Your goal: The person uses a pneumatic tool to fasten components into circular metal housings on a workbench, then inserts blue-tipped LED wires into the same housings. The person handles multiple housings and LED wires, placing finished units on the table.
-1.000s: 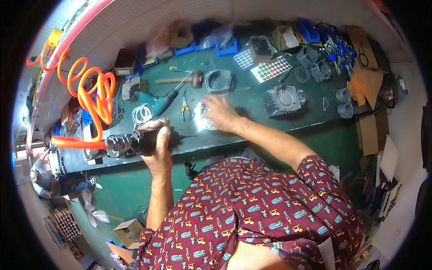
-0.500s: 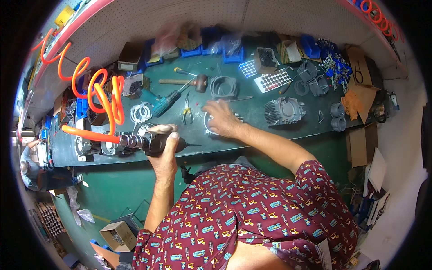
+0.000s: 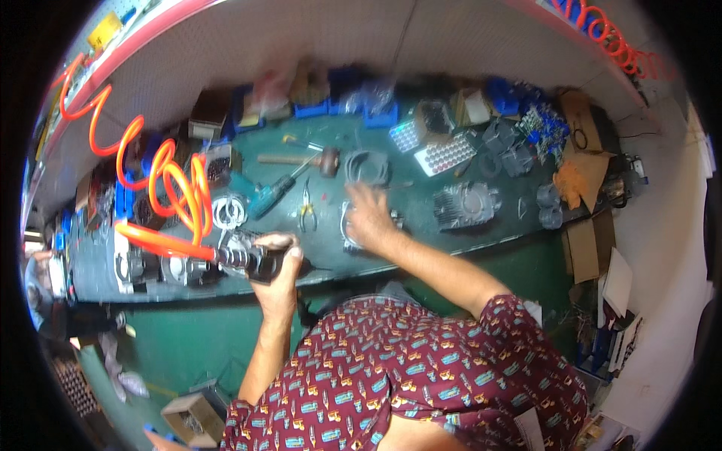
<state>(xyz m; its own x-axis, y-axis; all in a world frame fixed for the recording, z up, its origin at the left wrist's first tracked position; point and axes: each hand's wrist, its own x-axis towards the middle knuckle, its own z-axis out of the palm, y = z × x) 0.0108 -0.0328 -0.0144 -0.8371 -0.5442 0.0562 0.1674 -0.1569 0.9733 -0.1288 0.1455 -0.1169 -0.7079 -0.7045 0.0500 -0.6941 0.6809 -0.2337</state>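
Left fingers [image 3: 277, 240] wrapped round black tool [image 3: 263, 266]; right fingers [image 3: 366, 197] spread over metal part [image 3: 350, 242], grip unclear.

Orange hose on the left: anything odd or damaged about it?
The orange hose is bunched into crowded loops near the black tool in the left hand, yet widely spaced farther up, so it looks uneven. No break shows, though blur hides detail.

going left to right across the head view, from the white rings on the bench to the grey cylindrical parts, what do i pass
White rings → left hand gripping a black tool → pliers → right hand → finned metal part → grey cylindrical parts
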